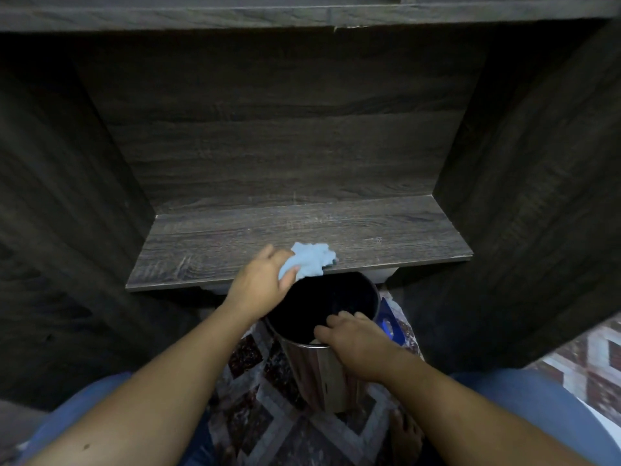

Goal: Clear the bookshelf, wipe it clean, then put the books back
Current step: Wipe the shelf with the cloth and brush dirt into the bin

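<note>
The dark wood-grain shelf board (pixel 235 243) lies bare in front of me, with no books in view. My left hand (pixel 260 284) grips a light blue cloth (pixel 311 258) at the shelf's front edge, just above the bin's mouth. A shiny metal bin (pixel 319 364) with a black inside stands tilted below the edge. My right hand (pixel 353 338) holds the bin's near rim, fingers curled over it.
Tall dark side panels (pixel 537 196) close in the shelf left and right, and an upper board (pixel 302 15) runs overhead. A patterned rug (pixel 262 425) covers the floor. A blue object (pixel 388 326) sits right of the bin. My knees in blue fill the lower corners.
</note>
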The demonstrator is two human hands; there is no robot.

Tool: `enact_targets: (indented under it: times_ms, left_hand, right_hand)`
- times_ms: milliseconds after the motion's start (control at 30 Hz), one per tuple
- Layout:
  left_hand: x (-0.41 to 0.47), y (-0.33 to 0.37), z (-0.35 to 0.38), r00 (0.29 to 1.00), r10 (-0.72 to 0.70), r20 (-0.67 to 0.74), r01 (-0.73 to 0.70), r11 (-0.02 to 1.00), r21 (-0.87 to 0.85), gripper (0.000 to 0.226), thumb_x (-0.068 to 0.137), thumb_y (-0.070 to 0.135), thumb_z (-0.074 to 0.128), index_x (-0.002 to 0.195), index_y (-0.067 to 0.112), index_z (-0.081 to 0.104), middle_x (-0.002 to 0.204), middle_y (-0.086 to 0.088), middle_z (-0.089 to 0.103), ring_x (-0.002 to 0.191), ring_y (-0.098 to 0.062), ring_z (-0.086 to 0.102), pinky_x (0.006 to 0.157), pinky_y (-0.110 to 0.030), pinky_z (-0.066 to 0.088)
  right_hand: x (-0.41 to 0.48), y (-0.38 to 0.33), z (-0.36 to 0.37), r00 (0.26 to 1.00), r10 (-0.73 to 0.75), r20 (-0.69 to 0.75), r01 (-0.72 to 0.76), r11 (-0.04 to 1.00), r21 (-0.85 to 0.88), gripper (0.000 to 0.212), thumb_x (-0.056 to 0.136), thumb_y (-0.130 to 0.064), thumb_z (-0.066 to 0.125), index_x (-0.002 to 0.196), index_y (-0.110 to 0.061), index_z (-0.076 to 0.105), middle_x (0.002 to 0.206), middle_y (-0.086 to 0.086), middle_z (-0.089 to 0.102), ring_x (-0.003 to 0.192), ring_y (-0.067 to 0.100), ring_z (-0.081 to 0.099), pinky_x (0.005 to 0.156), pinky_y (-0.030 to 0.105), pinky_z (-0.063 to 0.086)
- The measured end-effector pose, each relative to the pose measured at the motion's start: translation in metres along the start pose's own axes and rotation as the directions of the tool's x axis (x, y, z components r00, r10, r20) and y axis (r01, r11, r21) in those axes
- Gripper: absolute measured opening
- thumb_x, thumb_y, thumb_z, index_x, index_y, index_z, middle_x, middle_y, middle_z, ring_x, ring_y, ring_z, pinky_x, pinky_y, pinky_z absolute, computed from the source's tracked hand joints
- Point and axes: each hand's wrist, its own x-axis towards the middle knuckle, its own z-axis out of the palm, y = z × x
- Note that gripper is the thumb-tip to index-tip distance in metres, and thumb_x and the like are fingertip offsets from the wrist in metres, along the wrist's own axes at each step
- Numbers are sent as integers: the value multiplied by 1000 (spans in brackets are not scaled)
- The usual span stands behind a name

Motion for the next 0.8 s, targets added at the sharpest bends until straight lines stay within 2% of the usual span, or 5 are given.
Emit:
enact_targets:
  times_ms: [67,133,300,567,800]
  left_hand:
    - [5,1,-3,984,67,-168,-63,998,28,44,91,47,44,120,19,61,100,-4,53,93,-26,56,76,-35,49]
    - [5,-1,-5,978,96,-186,-82,993,80,42,91,46,45,120,19,61,97,-5,53,91,-25,55,74,-35,48]
    - [3,-9,-2,974,-15,224,10,1000,22,36,96,40,52,128,25,57,116,-1,55,107,-23,55,86,-31,43]
    - [12,-4,-13,992,-13,-126,11,1000,-15,37,94,42,53,123,21,62,105,-4,55,98,-26,57,77,-32,43]
    - [25,-19,-21,965,-63,-254,68,998,8,32,93,34,60,121,19,65,99,-8,54,98,-30,53,79,-34,41]
  right_hand:
    - [1,1,1,1000,0,-2,0,1000,1,39,92,-8,45,130,-17,45,119,11,51,110,31,46,88,40,35]
    - [2,1,3,1000,0,2,0,1000,2,40,92,-7,46,132,-17,44,120,12,50,111,31,45,89,41,35]
    - [2,1,7,1000,-3,-7,4,1000,19,41,92,-7,46,132,-17,44,121,13,50,112,32,44,91,41,34]
    - [5,6,12,1000,1,-30,0,1000,19,43,91,-6,47,133,-17,43,124,12,49,115,31,44,93,41,33]
    - [19,10,29,1000,16,-11,-16,1000,6,40,92,-10,47,132,-17,43,125,12,49,116,31,45,92,41,34]
